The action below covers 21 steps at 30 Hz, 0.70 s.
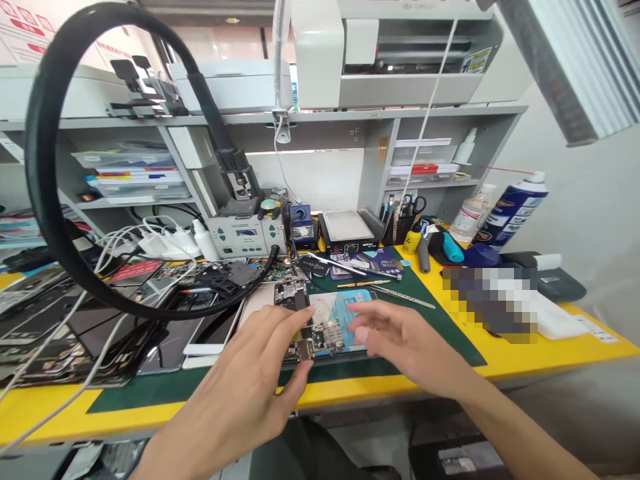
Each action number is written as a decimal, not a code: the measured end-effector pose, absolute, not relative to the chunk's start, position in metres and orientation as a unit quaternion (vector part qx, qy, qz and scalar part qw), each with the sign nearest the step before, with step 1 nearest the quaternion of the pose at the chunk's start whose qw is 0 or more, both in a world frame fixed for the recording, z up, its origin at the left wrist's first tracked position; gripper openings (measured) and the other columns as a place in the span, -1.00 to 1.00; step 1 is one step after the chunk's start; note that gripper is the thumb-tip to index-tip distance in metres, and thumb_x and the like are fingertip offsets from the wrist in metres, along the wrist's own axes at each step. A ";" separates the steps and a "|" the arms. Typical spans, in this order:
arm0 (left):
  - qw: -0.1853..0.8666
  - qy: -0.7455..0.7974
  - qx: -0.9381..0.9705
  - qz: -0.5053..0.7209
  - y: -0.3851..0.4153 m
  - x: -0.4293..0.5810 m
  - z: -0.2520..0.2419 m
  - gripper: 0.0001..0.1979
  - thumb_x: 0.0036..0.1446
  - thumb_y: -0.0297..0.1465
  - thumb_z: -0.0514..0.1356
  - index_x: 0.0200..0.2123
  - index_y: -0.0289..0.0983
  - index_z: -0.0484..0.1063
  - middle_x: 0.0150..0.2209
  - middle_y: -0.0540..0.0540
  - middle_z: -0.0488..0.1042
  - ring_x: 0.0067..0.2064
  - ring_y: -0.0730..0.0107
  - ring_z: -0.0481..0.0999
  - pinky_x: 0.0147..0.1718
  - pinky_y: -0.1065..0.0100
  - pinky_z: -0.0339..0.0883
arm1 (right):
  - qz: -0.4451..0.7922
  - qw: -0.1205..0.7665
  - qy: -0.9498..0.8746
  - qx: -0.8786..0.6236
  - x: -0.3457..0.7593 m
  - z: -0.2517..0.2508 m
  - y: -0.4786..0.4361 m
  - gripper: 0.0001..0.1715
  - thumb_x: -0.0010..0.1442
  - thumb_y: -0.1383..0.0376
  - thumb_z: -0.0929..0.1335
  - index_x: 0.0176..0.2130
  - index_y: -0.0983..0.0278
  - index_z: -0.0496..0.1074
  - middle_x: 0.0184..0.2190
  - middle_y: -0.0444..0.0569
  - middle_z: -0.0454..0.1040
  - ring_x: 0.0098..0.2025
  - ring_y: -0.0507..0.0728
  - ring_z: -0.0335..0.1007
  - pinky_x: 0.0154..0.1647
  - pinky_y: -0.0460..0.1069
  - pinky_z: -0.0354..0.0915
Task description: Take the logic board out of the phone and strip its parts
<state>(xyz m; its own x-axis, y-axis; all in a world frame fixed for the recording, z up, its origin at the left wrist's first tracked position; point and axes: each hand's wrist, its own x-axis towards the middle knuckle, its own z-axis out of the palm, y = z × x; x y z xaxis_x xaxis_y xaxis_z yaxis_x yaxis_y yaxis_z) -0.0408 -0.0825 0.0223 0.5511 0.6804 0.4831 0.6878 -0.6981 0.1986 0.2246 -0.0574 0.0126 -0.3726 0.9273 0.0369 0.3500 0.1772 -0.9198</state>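
Note:
An opened phone body with bare circuitry lies on the green mat near the table's front edge. My left hand grips it, fingers over its left side and thumb at its lower end. Just right of it, a small circuit board rests over a blue and white pad. Above the pad's right side is my right hand, fingers apart and slightly curled, nothing between them. The left palm hides part of the phone body.
Phones and parts are piled at left, under a thick black hose. Behind stand a rework station and a black-framed device. Tweezers lie on the mat. Bottles stand at right.

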 end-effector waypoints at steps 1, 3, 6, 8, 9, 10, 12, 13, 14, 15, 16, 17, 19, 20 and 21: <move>0.006 -0.387 -0.882 -0.269 -0.085 -0.041 0.023 -0.43 0.26 -0.42 0.15 0.31 -0.23 0.11 0.01 -0.30 0.42 0.05 -0.02 0.44 -0.04 -0.07 0.49 | 0.487 0.319 -0.682 -0.442 0.217 0.013 -0.061 -0.57 0.32 -0.01 0.35 0.08 0.11 0.45 -0.18 0.01 0.61 -0.19 0.25 0.58 -0.24 0.12 0.51; 0.006 -0.383 -0.884 -0.269 -0.091 -0.042 0.025 -0.41 0.25 -0.44 0.16 0.32 -0.24 0.10 0.03 -0.28 0.42 0.07 0.01 0.42 0.00 -0.04 0.48 | 0.546 0.315 -0.654 -0.418 0.204 0.013 -0.066 -0.61 0.29 -0.01 0.37 0.01 0.12 0.47 -0.32 -0.03 0.61 -0.29 0.22 0.58 -0.31 0.11 0.50; -0.004 -0.389 -0.880 -0.274 -0.100 -0.046 0.026 -0.40 0.24 -0.47 0.16 0.32 -0.23 0.09 0.05 -0.26 0.41 0.08 0.07 0.43 0.02 0.02 0.49 | 0.600 0.317 -0.616 -0.400 0.193 0.013 -0.069 -0.71 0.26 0.02 0.41 -0.11 0.12 0.49 -0.45 -0.09 0.58 -0.40 0.17 0.54 -0.32 0.10 0.45; -0.029 -0.401 -0.873 -0.276 -0.105 -0.050 0.025 -0.40 0.25 -0.45 0.16 0.32 -0.21 0.10 0.06 -0.25 0.41 0.09 0.07 0.43 0.05 0.02 0.48 | 0.623 0.321 -0.596 -0.392 0.190 0.013 -0.072 -0.75 0.24 0.03 0.42 -0.16 0.11 0.49 -0.46 -0.12 0.58 -0.45 0.14 0.52 -0.34 0.09 0.42; -0.047 -0.409 -0.868 -0.279 -0.107 -0.052 0.025 -0.40 0.25 -0.43 0.16 0.32 -0.20 0.10 0.07 -0.24 0.40 0.10 0.07 0.44 0.08 0.01 0.47 | 0.632 0.323 -0.588 -0.387 0.188 0.013 -0.074 -0.76 0.23 0.04 0.43 -0.17 0.10 0.50 -0.47 -0.13 0.58 -0.46 0.14 0.51 -0.36 0.09 0.41; -0.065 -0.417 -0.861 -0.284 -0.108 -0.054 0.023 -0.41 0.25 -0.41 0.17 0.32 -0.18 0.11 0.08 -0.24 0.40 0.11 0.07 0.44 0.10 0.00 0.46 | 0.640 0.325 -0.581 -0.383 0.186 0.013 -0.075 -0.77 0.23 0.04 0.44 -0.18 0.10 0.51 -0.48 -0.13 0.58 -0.47 0.14 0.51 -0.37 0.09 0.40; -0.101 -0.435 -0.842 -0.302 -0.112 -0.060 0.019 -0.42 0.25 -0.38 0.19 0.31 -0.12 0.13 0.13 -0.21 0.39 0.12 0.07 0.46 0.13 -0.01 0.45 | 0.652 0.330 -0.569 -0.377 0.183 0.013 -0.078 -0.78 0.21 0.05 0.45 -0.20 0.10 0.52 -0.49 -0.13 0.57 -0.47 0.14 0.51 -0.38 0.08 0.40; -0.115 -0.443 -0.831 -0.317 -0.114 -0.063 0.015 -0.41 0.25 -0.37 0.21 0.31 -0.08 0.13 0.16 -0.19 0.38 0.14 0.07 0.46 0.13 -0.01 0.45 | 0.657 0.334 -0.563 -0.375 0.181 0.013 -0.078 -0.78 0.21 0.06 0.46 -0.20 0.10 0.53 -0.49 -0.13 0.57 -0.47 0.15 0.51 -0.39 0.08 0.40; -0.130 -0.451 -0.818 -0.332 -0.115 -0.066 0.011 -0.39 0.23 -0.36 0.22 0.31 -0.04 0.12 0.18 -0.17 0.38 0.16 0.07 0.46 0.13 -0.02 0.45 | 0.660 0.338 -0.557 -0.374 0.180 0.013 -0.079 -0.79 0.20 0.06 0.46 -0.21 0.09 0.53 -0.49 -0.13 0.57 -0.47 0.15 0.52 -0.40 0.07 0.41; -0.146 -0.460 -0.803 -0.349 -0.117 -0.070 0.007 -0.36 0.22 -0.36 0.25 0.31 -0.01 0.11 0.19 -0.15 0.38 0.18 0.06 0.45 0.14 -0.02 0.45 | 0.664 0.342 -0.552 -0.372 0.178 0.013 -0.080 -0.80 0.20 0.07 0.47 -0.21 0.09 0.53 -0.48 -0.12 0.58 -0.46 0.15 0.52 -0.40 0.07 0.41; -0.164 -0.470 -0.786 -0.366 -0.120 -0.073 0.002 -0.33 0.20 -0.36 0.26 0.32 0.02 0.10 0.21 -0.13 0.38 0.20 0.06 0.44 0.15 -0.03 0.44 | 0.667 0.345 -0.547 -0.370 0.177 0.013 -0.080 -0.80 0.20 0.08 0.48 -0.21 0.09 0.53 -0.48 -0.12 0.58 -0.46 0.15 0.52 -0.41 0.06 0.41; -0.188 -0.479 -0.767 -0.384 -0.122 -0.075 -0.004 -0.31 0.20 -0.36 0.28 0.33 0.04 0.09 0.21 -0.12 0.39 0.22 0.06 0.43 0.18 -0.04 0.42 | 0.672 0.347 -0.542 -0.367 0.175 0.012 -0.081 -0.81 0.19 0.09 0.48 -0.21 0.09 0.54 -0.48 -0.12 0.58 -0.46 0.15 0.52 -0.42 0.05 0.41; -0.250 -0.485 -0.724 -0.422 -0.126 -0.077 -0.015 -0.31 0.20 -0.37 0.29 0.32 0.08 0.11 0.21 -0.07 0.42 0.24 0.08 0.43 0.23 -0.04 0.37 | 0.684 0.347 -0.533 -0.357 0.173 0.011 -0.083 -0.80 0.19 0.09 0.49 -0.20 0.09 0.55 -0.49 -0.12 0.57 -0.45 0.14 0.52 -0.44 0.03 0.41; -0.287 -0.476 -0.704 -0.442 -0.128 -0.076 -0.020 -0.33 0.20 -0.38 0.29 0.30 0.09 0.13 0.20 -0.04 0.44 0.24 0.10 0.44 0.24 -0.03 0.36 | 0.691 0.346 -0.528 -0.352 0.171 0.010 -0.084 -0.81 0.19 0.09 0.49 -0.20 0.09 0.55 -0.49 -0.12 0.57 -0.45 0.14 0.52 -0.45 0.03 0.41; -0.325 -0.462 -0.686 -0.459 -0.130 -0.073 -0.025 -0.36 0.21 -0.38 0.29 0.29 0.10 0.17 0.19 -0.02 0.46 0.24 0.11 0.45 0.24 -0.03 0.36 | 0.699 0.344 -0.522 -0.346 0.170 0.009 -0.085 -0.81 0.19 0.09 0.49 -0.20 0.09 0.55 -0.49 -0.12 0.56 -0.46 0.14 0.52 -0.46 0.02 0.41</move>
